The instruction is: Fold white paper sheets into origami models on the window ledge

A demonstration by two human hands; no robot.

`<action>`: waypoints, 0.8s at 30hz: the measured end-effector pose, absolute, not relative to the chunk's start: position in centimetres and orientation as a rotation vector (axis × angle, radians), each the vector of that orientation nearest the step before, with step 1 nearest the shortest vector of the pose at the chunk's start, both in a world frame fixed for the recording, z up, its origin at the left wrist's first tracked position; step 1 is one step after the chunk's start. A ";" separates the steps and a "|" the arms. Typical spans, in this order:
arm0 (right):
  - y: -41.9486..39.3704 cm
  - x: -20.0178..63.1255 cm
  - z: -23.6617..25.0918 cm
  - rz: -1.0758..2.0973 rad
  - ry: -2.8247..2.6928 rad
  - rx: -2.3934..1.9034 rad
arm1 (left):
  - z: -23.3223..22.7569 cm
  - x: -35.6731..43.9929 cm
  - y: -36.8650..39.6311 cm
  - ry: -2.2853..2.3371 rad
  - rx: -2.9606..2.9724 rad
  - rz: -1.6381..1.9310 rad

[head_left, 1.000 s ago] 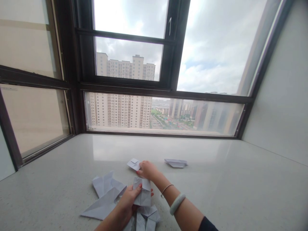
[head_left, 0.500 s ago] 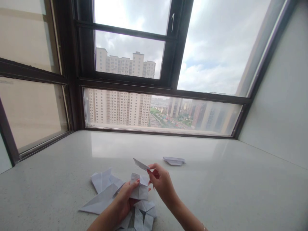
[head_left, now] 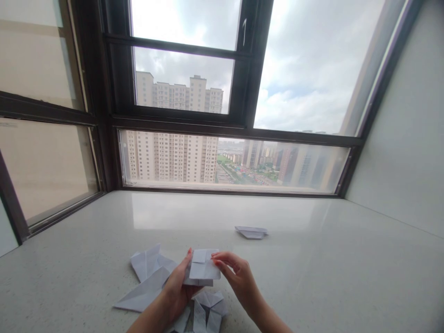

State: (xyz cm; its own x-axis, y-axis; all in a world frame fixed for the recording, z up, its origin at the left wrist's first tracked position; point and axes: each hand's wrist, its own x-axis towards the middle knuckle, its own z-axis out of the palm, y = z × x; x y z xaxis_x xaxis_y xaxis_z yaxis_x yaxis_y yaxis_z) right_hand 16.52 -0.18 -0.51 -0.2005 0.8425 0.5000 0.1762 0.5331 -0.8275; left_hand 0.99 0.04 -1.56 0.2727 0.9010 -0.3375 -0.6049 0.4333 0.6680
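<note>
Window [head_left: 194,92] fills the far side: dark frame, several panes, tower blocks and cloudy sky behind the glass. A pale wall [head_left: 398,138] stands at my right.

Sill [head_left: 329,268]: broad, light, speckled stone slab, running from the glass toward me, glossy enough to mirror the panes.

Pile of folded papers [head_left: 149,282]: white sheets, creased into pointed and boxy shapes, lying on the sill in front of me and under my hands. One long triangular piece points left; smaller folded bits lie below my wrists at the lower edge of view.

Left hand [head_left: 178,289]: raised just above the pile, fingers curled up behind the folded paper square [head_left: 201,270], gripping its left side, thumb tip at the upper left corner.

Right hand [head_left: 239,277]: just right of the square, fingertips pinching its right edge; hand partly curled, red nails visible.

The square is held between both hands, flat face toward me, a small flap folded down at its top.

Small folded paper [head_left: 252,232]: lies alone on the sill, farther toward the window, well apart from the pile.
</note>
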 end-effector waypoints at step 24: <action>-0.9 16.2 -0.2 0.605 -1.876 -0.894 | -1.0 1.3 -1.0 0.776 0.656 1.060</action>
State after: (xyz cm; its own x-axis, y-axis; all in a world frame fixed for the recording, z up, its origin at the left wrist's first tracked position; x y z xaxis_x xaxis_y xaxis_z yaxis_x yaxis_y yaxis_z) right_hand 16.20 -0.88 -0.24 -0.2934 0.7898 0.5387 0.3267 0.6124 -0.7199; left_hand 1.33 -0.97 -0.96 0.2814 0.9300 -0.2365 -0.5060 0.3532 0.7869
